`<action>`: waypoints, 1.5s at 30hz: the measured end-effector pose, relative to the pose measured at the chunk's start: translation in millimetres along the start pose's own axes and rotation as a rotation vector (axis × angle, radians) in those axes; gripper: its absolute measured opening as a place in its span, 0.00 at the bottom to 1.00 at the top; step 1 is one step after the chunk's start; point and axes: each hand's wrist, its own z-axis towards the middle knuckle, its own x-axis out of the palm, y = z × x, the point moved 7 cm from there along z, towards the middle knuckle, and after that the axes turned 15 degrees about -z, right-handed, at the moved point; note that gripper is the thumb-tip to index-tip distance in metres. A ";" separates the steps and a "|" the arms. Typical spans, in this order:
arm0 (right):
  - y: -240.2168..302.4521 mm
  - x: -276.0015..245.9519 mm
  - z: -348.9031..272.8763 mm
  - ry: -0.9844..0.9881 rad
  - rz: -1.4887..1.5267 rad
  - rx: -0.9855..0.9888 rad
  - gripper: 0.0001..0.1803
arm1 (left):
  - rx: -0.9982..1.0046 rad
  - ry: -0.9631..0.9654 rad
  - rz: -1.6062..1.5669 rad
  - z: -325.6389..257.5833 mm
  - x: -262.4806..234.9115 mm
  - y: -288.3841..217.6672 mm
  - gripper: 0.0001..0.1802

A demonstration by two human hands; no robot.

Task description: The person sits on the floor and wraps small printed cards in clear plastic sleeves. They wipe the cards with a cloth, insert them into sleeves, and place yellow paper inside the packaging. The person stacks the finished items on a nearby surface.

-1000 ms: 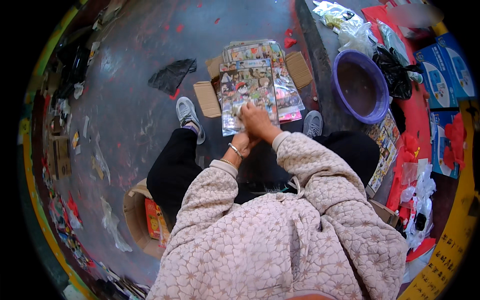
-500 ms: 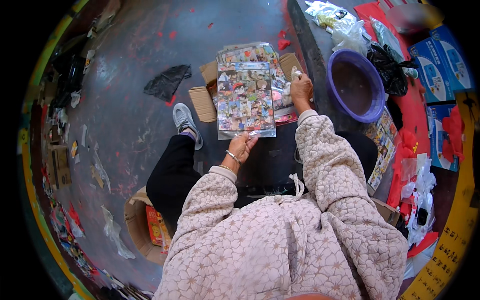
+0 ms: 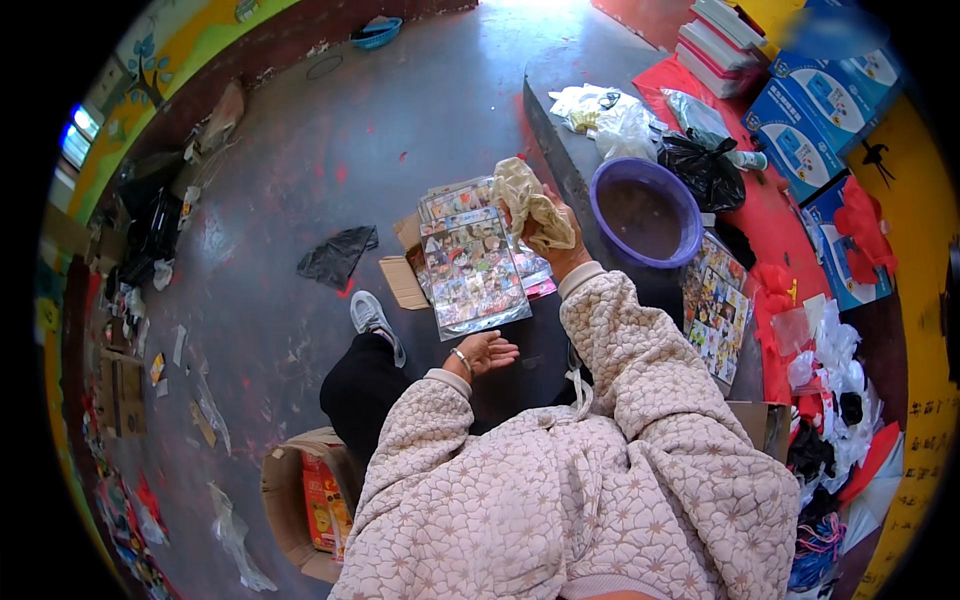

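My right hand [image 3: 558,238] is raised over the stack, fingers bunched tight on a crumpled pale-yellow cloth rag [image 3: 532,205] — soft, light, limp, no fixed shape, so I judge a fistful anywhere grips it. My left hand [image 3: 487,352] rests palm up near my knee, fingers loosely spread, holding nothing. Just beyond it lies a stack of glossy clear-sleeved colourful picture sheets [image 3: 472,270] on flattened brown cardboard [image 3: 402,282] on the grey concrete floor [image 3: 300,200] — thin, slick, bendy, probably best lifted by an edge. Round purple plastic basin [image 3: 645,212] sits near, to the right.
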 end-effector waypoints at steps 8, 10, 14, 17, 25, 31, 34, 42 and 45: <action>-4.3 60.0 -35.2 -0.004 -0.013 0.048 0.19 | 0.321 0.525 -0.021 -105.8 79.4 -29.5 0.36; -13.5 67.7 -40.5 -0.036 -0.080 0.063 0.16 | 0.343 0.616 -0.102 -139.0 99.1 -40.5 0.41; -21.8 86.5 -53.8 -0.056 -0.298 0.115 0.15 | 0.380 0.782 -0.155 -180.1 137.0 -48.9 0.40; -21.7 94.8 -54.9 -0.045 -0.439 0.148 0.15 | 0.439 0.690 -0.099 -174.7 143.2 -63.9 0.30; 15.4 57.5 -10.7 -0.151 -0.529 0.147 0.13 | 0.696 0.524 -0.262 -150.7 132.1 -139.9 0.17; 4.2 7.0 22.8 -0.234 -0.610 0.235 0.12 | 0.586 0.623 -0.289 -115.4 136.9 -168.1 0.18; -2.6 13.9 22.8 -0.193 -0.683 0.253 0.13 | 0.769 0.507 -0.090 -120.2 139.0 -175.3 0.16; 24.9 16.7 21.0 -0.311 -0.884 0.206 0.13 | 0.981 0.313 -0.004 -122.9 113.9 -217.0 0.12; 25.8 20.9 15.0 -0.360 -0.905 0.282 0.12 | 1.035 0.406 -0.125 -139.4 132.9 -214.3 0.12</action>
